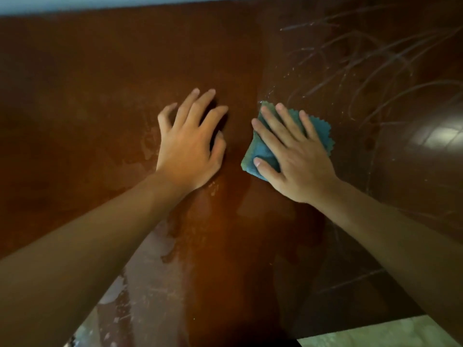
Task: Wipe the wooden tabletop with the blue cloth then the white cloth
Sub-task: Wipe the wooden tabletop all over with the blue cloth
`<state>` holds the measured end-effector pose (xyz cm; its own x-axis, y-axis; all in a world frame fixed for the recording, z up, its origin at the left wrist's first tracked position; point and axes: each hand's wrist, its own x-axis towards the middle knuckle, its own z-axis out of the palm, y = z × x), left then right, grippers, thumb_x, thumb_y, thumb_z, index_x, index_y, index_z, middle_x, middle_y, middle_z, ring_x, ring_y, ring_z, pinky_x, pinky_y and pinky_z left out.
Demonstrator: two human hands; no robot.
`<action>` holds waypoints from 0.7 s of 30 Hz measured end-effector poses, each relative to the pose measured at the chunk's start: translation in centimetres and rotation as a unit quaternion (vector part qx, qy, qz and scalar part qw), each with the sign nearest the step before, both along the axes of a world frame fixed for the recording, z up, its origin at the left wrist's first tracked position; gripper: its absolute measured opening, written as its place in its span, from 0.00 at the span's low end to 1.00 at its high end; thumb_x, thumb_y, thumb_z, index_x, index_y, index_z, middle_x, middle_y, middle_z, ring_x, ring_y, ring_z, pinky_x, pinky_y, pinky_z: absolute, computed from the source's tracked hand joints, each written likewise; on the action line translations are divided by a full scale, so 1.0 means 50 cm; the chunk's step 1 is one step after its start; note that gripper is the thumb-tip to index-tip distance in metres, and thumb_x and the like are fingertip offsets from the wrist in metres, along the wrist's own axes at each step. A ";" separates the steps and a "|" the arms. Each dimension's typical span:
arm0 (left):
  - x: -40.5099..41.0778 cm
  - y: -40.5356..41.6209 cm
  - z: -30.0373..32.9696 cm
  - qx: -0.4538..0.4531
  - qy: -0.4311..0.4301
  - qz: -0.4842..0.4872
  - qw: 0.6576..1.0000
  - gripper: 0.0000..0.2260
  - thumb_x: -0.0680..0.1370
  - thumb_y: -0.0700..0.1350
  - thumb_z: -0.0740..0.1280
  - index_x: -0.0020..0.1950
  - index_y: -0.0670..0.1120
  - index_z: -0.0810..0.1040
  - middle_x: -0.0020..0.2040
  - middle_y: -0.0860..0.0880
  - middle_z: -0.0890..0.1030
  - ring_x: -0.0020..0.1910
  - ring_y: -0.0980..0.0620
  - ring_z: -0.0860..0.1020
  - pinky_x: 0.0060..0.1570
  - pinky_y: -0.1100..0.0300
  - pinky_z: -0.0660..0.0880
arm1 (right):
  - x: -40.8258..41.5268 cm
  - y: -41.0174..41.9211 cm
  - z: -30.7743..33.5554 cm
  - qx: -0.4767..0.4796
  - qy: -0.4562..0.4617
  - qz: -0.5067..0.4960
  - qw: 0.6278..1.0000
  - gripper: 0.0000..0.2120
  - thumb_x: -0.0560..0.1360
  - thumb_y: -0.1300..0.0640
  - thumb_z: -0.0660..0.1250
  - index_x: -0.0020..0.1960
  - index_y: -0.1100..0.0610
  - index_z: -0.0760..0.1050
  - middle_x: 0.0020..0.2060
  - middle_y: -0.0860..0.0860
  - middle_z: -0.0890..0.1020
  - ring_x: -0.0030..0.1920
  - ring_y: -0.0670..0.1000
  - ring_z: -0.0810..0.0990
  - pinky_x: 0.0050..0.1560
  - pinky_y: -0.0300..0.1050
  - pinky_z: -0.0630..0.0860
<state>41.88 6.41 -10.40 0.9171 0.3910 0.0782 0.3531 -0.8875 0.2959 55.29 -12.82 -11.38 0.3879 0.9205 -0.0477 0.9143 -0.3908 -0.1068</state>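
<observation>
While both my arms reach out over the tabletop (75,71), my left hand (190,144) sits left of centre, palm down, fingers spread and a bit bent, fingertips touching the wood, holding nothing. Pale dried smears show on the wood just left of that hand and under my left forearm (75,259), running down toward the near edge. Between my hands the wood looks darker and damp, a wet band going from the gap between them back toward the near edge.

My right hand (293,156) lies just right of centre, flat and open, fingers straight and spread, pressing down on the cloth (260,156). Blue cloth is folded into a small pad, flat on the table under my palm and fingers; its folded edge sticks out left of my thumb, its zigzag-cut edge sticks out past my fingers on the right. I'm not curling round it, just pressing.

Right of the cloth, toward the far right corner, the surface is glossy with lots of thin looping streak marks (375,71) and small specks. A bright window-like reflection (436,136) sits near the right edge. Along the far edge a pale strip of wall (125,2) shows. At the near right corner pale floor (375,334) shows below the table edge. White cloth not in view.
</observation>
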 end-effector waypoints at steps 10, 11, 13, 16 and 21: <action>0.042 -0.003 -0.024 0.001 0.038 0.018 0.999 0.24 0.83 0.55 0.54 0.78 0.49 0.67 0.80 0.46 0.63 0.81 0.42 0.55 0.76 0.37 0.50 | -0.041 -0.023 -0.005 0.004 0.016 0.008 1.000 0.33 0.81 0.37 0.53 0.81 0.53 0.62 0.81 0.53 0.61 0.82 0.56 0.56 0.80 0.66 0.52; 0.041 -0.003 -0.023 -0.001 0.032 0.018 0.999 0.24 0.82 0.55 0.54 0.77 0.49 0.68 0.80 0.45 0.64 0.81 0.42 0.56 0.76 0.37 0.51 | -0.024 -0.008 -0.003 -0.001 0.015 0.008 1.000 0.33 0.81 0.37 0.52 0.81 0.53 0.62 0.82 0.53 0.61 0.82 0.56 0.55 0.80 0.66 0.52; 0.039 -0.006 -0.023 0.000 0.023 0.018 1.000 0.24 0.82 0.54 0.55 0.77 0.48 0.69 0.80 0.45 0.64 0.80 0.42 0.57 0.76 0.37 0.52 | 0.018 0.035 0.002 -0.015 0.009 0.007 1.000 0.34 0.82 0.36 0.51 0.82 0.53 0.60 0.82 0.53 0.59 0.83 0.56 0.54 0.80 0.65 0.51; 0.037 -0.006 -0.028 0.005 0.021 0.024 0.999 0.23 0.83 0.52 0.55 0.77 0.49 0.69 0.79 0.46 0.65 0.80 0.43 0.57 0.76 0.38 0.52 | 0.069 0.100 0.009 -0.056 0.000 0.028 0.998 0.35 0.81 0.36 0.47 0.83 0.53 0.54 0.83 0.53 0.54 0.83 0.55 0.49 0.81 0.64 0.47; 0.038 -0.005 -0.038 0.007 0.009 0.025 1.000 0.22 0.83 0.52 0.55 0.77 0.50 0.69 0.79 0.46 0.65 0.80 0.44 0.58 0.76 0.38 0.52 | 0.057 0.089 0.013 -0.072 0.000 0.050 0.996 0.37 0.82 0.36 0.46 0.83 0.58 0.51 0.83 0.56 0.53 0.83 0.57 0.48 0.81 0.63 0.49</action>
<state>43.79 6.17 -12.27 0.8975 0.4359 0.0673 0.4032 -0.8726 0.2758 58.15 -8.36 -10.72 0.2939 0.9385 -0.1811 0.9496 -0.3083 -0.0566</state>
